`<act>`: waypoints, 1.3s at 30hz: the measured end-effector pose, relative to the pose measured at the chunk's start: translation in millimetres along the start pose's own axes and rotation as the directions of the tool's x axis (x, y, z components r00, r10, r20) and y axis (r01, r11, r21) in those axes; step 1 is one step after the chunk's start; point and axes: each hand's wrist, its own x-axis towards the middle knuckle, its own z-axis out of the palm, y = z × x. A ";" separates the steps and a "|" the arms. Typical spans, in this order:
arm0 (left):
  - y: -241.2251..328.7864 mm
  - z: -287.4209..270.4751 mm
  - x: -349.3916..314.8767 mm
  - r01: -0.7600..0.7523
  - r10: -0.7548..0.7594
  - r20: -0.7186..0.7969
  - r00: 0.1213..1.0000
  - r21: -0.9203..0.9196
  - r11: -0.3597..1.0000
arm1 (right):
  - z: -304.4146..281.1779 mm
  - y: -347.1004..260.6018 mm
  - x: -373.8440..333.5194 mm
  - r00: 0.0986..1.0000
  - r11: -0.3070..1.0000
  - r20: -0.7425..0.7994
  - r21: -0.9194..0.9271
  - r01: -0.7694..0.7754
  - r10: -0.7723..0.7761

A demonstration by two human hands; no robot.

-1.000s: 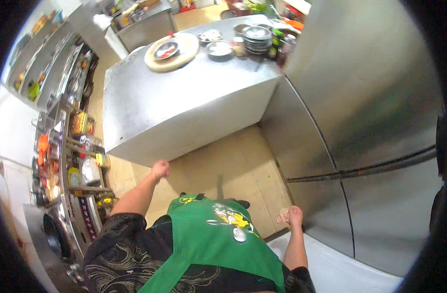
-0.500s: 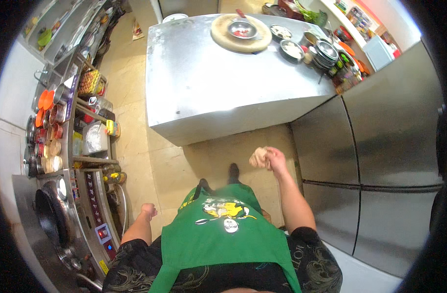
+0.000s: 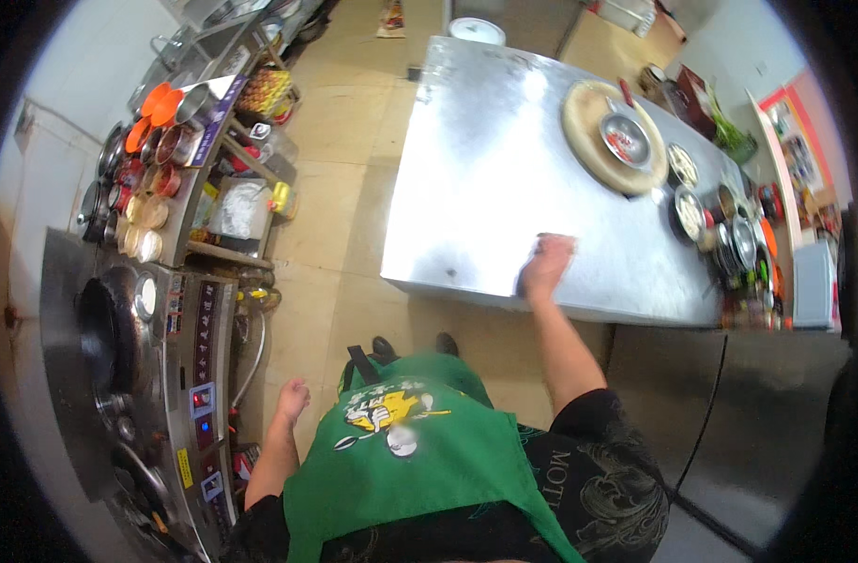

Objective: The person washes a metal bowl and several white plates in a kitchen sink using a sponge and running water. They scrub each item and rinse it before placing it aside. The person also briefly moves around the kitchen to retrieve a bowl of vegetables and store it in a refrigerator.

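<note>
My right hand [image 3: 546,263] is over the near edge of the metal worktable [image 3: 485,188], its fingers curled and partly blurred. What it holds is hidden now. Low beside the green apron hangs my left hand [image 3: 294,398], loosely closed, with nothing visible in it. Beyond the right hand, a round wooden chopping board [image 3: 584,117] carries a metal bowl [image 3: 635,128] containing red pieces. A red-handled tool [image 3: 626,92] lies at the board's far side. Two dark bowls of pale pieces, a farther bowl [image 3: 682,166] and a nearer bowl [image 3: 689,213], stand right of the board.
Stacked metal bowls [image 3: 736,242] and bottles crowd the table's right end. Steel cabinet doors [image 3: 752,403] stand below on the right. To my left are a stove with a black wok [image 3: 98,328], a counter of pots and jars [image 3: 152,211], and a shelf with egg trays [image 3: 265,92].
I have moved toward the worktable, and the view has turned left. My right hand has gone from over the floor to over the tabletop; the crumpled beige thing in it no longer shows.
</note>
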 end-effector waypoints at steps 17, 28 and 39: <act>93.9 -195.4 203.5 0.055 -0.055 0.004 0.998 -0.017 0.998 | 282.6 -292.0 65.4 0.575 0.735 0.809 0.316 -0.600 0.122; 526.3 -123.7 345.9 -0.601 0.562 0.221 0.797 0.385 0.700 | 364.4 -210.6 178.4 0.659 0.660 0.451 0.184 -0.728 0.602; 810.0 -118.2 441.4 -0.673 0.550 0.453 0.702 0.673 0.305 | 592.5 -202.6 368.4 0.681 0.796 0.581 0.091 -0.599 0.446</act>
